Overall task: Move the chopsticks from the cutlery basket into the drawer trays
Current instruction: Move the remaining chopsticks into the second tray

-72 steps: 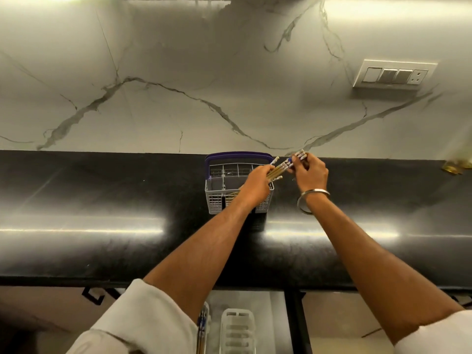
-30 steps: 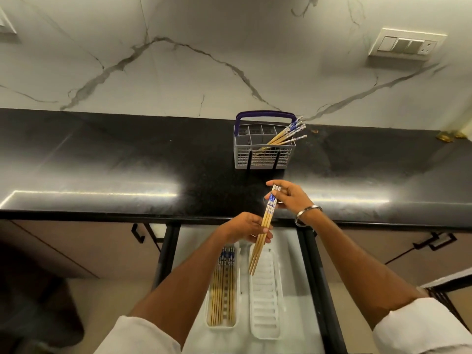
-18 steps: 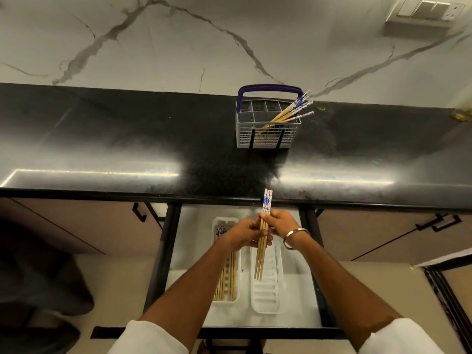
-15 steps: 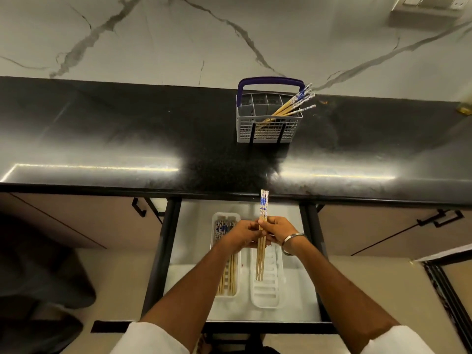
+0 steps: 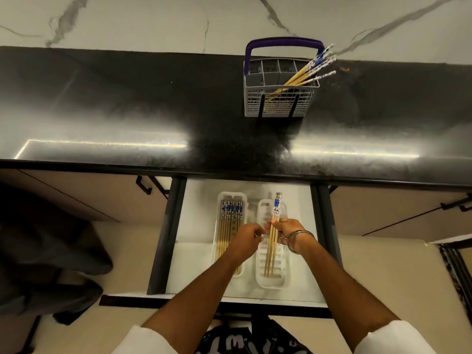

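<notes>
A grey cutlery basket (image 5: 278,106) with a purple handle stands on the black counter, and several blue-tipped wooden chopsticks (image 5: 306,71) lean out of its right side. Below it the drawer (image 5: 194,251) is open, with two white trays in it. The left tray (image 5: 231,196) holds several chopsticks (image 5: 228,226) lying flat. My right hand (image 5: 290,231) grips a small bundle of chopsticks (image 5: 276,208) lengthwise just over the right tray (image 5: 281,277). My left hand (image 5: 245,238) hovers beside the bundle, fingers loosely curled, a small gap from it.
The black counter (image 5: 127,111) runs the full width under a marble wall. Closed cabinet fronts with black handles (image 5: 144,185) flank the drawer. A dark cloth heap (image 5: 51,264) lies on the floor at left. The drawer's black front edge (image 5: 204,302) is close to my body.
Both hands carried a bundle of chopsticks from the basket down to the drawer. The bundle has sunk lower over the right tray, and my left hand has come off it.
</notes>
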